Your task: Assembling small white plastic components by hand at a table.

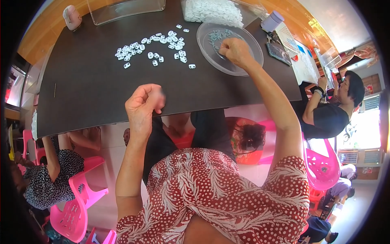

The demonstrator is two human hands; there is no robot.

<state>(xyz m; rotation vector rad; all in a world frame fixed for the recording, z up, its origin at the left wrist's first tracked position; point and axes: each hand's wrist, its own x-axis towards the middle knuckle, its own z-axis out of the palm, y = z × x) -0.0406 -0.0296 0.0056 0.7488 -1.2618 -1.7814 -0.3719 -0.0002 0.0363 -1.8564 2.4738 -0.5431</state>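
My right hand (235, 51) reaches into a round clear plastic bowl (254, 51) at the right of the table. Its fingers are pinched together beside a heap of small grey-blue slender pieces (219, 35); whatever they grip is hidden. Near the table's front edge, my left hand (143, 101) is raised with its fingers curled closed. A blur covers its thumb side, so I cannot make out what it holds. Beyond it, small white oval pieces with two dark holes (162, 40) lie scattered over the dark table (89, 85).
Behind the bowl, a clear bin (191, 20) is heaped with white pieces. Another clear container (126, 14) stands at the back. A phone (279, 54), keys and a lilac cup (272, 21) sit at the right. People sit on both sides near pink chairs (77, 199).
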